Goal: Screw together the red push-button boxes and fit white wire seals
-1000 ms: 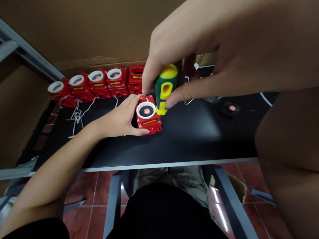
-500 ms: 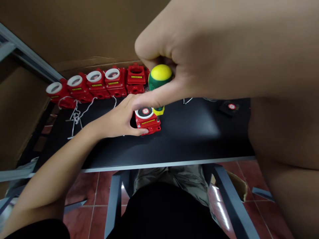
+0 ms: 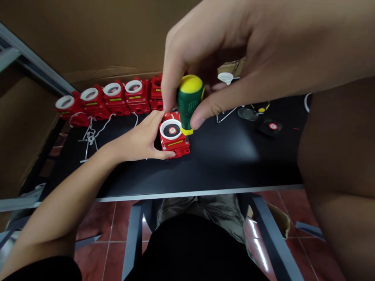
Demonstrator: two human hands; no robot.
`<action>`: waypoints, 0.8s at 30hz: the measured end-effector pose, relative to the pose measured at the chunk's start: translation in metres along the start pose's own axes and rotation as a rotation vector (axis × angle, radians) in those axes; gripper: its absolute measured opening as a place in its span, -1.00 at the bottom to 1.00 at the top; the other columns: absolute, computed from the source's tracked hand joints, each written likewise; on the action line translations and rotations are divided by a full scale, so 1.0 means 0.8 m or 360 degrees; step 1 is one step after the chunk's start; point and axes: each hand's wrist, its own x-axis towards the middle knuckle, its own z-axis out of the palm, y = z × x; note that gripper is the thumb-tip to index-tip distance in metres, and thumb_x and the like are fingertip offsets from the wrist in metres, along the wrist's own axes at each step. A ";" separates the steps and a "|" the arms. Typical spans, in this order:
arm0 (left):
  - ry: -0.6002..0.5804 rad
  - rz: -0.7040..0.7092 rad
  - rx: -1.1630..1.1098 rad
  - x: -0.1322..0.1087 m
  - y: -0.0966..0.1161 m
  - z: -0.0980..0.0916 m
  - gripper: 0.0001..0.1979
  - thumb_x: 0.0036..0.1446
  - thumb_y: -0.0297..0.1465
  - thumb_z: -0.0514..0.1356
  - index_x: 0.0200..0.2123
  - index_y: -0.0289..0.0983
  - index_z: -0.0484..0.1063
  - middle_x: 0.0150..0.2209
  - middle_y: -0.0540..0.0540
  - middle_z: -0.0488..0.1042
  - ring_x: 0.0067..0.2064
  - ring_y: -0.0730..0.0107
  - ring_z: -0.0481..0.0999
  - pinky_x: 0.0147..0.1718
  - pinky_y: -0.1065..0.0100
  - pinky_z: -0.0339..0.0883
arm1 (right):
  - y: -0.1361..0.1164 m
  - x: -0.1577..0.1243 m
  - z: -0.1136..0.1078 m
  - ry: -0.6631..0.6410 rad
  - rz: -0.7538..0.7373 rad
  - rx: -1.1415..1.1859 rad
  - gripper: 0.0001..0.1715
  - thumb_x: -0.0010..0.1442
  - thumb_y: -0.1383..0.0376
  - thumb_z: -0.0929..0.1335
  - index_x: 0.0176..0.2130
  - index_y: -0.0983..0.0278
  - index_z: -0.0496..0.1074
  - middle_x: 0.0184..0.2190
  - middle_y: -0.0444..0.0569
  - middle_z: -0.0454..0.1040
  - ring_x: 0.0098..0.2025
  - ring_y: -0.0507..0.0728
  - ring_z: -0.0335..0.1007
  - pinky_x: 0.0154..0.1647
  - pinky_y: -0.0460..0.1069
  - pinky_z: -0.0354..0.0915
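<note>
A red box (image 3: 176, 145) with a white ring and a dark round centre lies on the black table. My left hand (image 3: 146, 138) grips it from the left, thumb on the near side and fingers at the far side. Above its near right corner stands a screwdriver (image 3: 187, 102) with a green handle and yellow end, its shaft pointing down at that corner. My right hand (image 3: 211, 74) has thumb and fingers around the screwdriver handle. Whether the tip sits in a screw is too small to tell.
Several similar red boxes (image 3: 113, 99) stand in a row along the cardboard wall (image 3: 117, 39). White cords and small metal T-shaped rods (image 3: 86, 150) lie at the left. A black square piece (image 3: 271, 127) and clear discs (image 3: 248, 113) lie at the right.
My right hand has turned and loosened around the screwdriver handle, its thumb now lower and farther right, uncovering the box's white ring. My left hand keeps its hold on the box.
</note>
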 end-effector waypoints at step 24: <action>-0.0025 -0.0075 -0.0038 0.001 0.009 -0.002 0.24 0.14 0.23 0.57 0.66 -0.23 0.21 0.57 -0.44 0.35 0.61 -0.55 0.34 0.65 -0.44 0.23 | -0.062 0.007 0.034 0.0470 0.0852 -0.1153 -0.21 0.30 0.13 0.03 -0.28 0.43 0.69 0.11 0.03 0.75 0.16 0.43 0.71 0.12 0.14 0.54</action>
